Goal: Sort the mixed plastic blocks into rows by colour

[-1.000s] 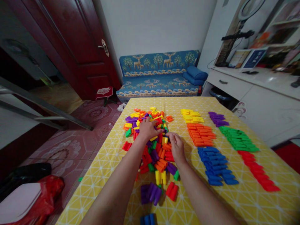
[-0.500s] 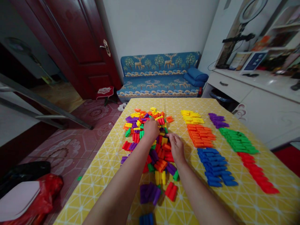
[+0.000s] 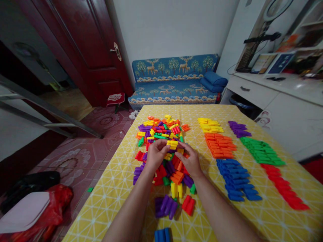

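Note:
A yellow bullet-shaped toy block (image 3: 172, 144) is held up over the middle of a mixed heap of plastic blocks (image 3: 161, 127). My left hand (image 3: 156, 154) grips its left end between thumb and fingers. At the opposite end, my right hand (image 3: 190, 160) has its fingers curled against the same block, the thumb just below. Under and around both hands lie red, orange, purple, green and yellow pieces. Closer to me are purple blocks (image 3: 166, 206), a red pair (image 3: 188, 205) and a blue piece (image 3: 162, 235).
On the right of the yellow tablecloth (image 3: 106, 195), blocks lie grouped by colour: yellow (image 3: 210, 125), orange (image 3: 219, 145), blue (image 3: 234, 179), purple (image 3: 239, 129), green (image 3: 262, 151) and red (image 3: 284, 186). A blue patterned sofa (image 3: 166, 90) stands beyond the table, a white cabinet (image 3: 285, 114) to the right.
My left hand has drawn back from the far part of the heap towards me, now with a yellow block. The right hand has come up to meet it. The view has shifted slightly.

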